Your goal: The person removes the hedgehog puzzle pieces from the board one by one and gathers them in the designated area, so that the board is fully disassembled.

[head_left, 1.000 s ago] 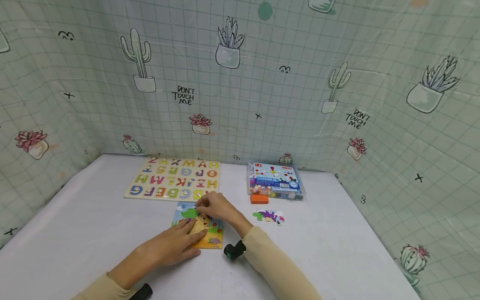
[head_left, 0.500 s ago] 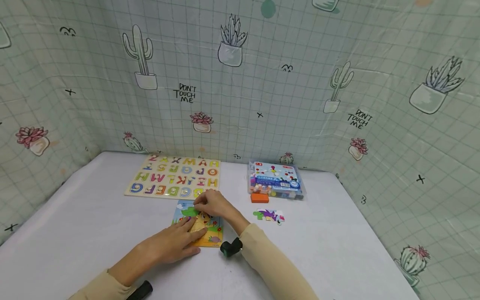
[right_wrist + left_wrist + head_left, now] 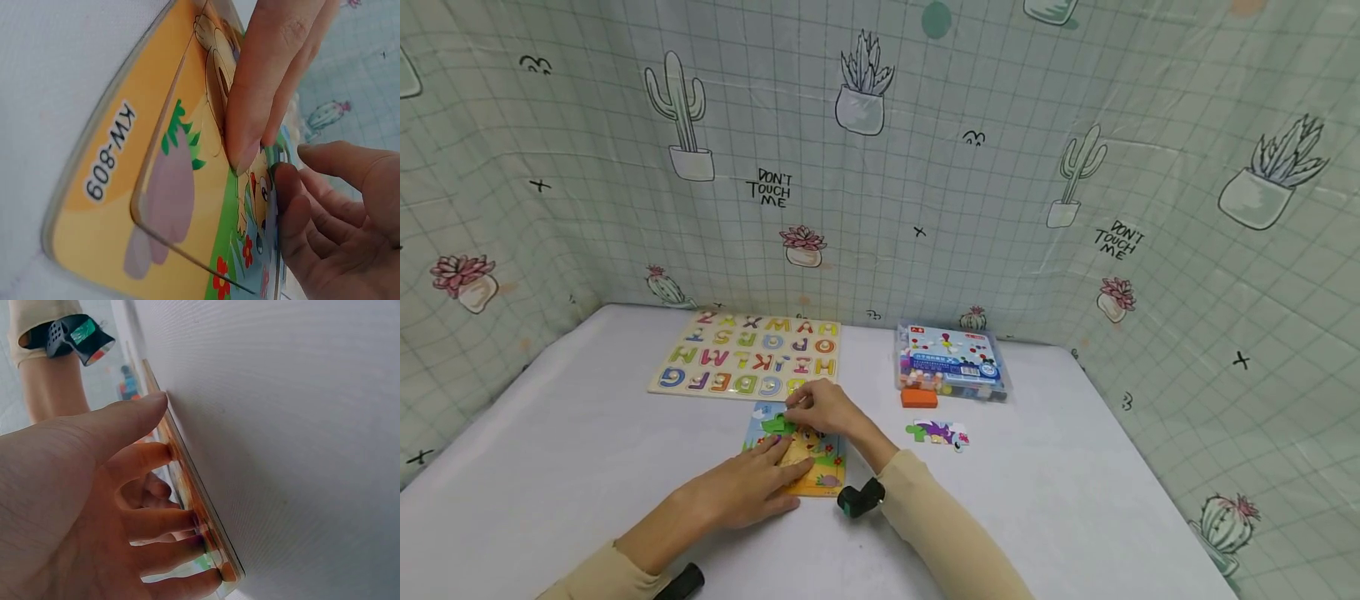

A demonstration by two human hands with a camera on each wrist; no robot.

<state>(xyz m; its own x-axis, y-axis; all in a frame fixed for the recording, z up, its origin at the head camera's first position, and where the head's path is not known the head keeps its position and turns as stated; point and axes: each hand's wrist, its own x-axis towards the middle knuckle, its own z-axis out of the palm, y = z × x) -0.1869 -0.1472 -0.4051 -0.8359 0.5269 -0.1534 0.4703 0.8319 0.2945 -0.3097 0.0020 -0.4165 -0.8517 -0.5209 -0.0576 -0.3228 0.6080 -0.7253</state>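
A small picture jigsaw puzzle board point(image 3: 829, 483), with an animal on a yellow and orange ground, lies flat on the table. My left hand point(image 3: 741, 492) rests across its left and lower part, fingers spread and fairly straight. In the left wrist view the fingertips of this hand point(image 3: 94, 481) press on the board's face, with the thumb along its edge. At the upper part of the board, my right hand point(image 3: 826, 407) pinches a green puzzle piece point(image 3: 777, 424), which looks slightly tilted. Fingers partly hide the piece.
Behind the puzzle lies a wooden alphabet board point(image 3: 737, 392). To the right are a clear plastic box point(image 3: 951, 354) of coloured parts, an orange block point(image 3: 919, 398) and joined puzzle pieces point(image 3: 938, 431) with a purple picture. A patterned curtain point(image 3: 880, 167) surrounds the table.
My right hand has shifted slightly left, and the green piece under its fingertips now looks turned and tilted. The left hand stays on the board.
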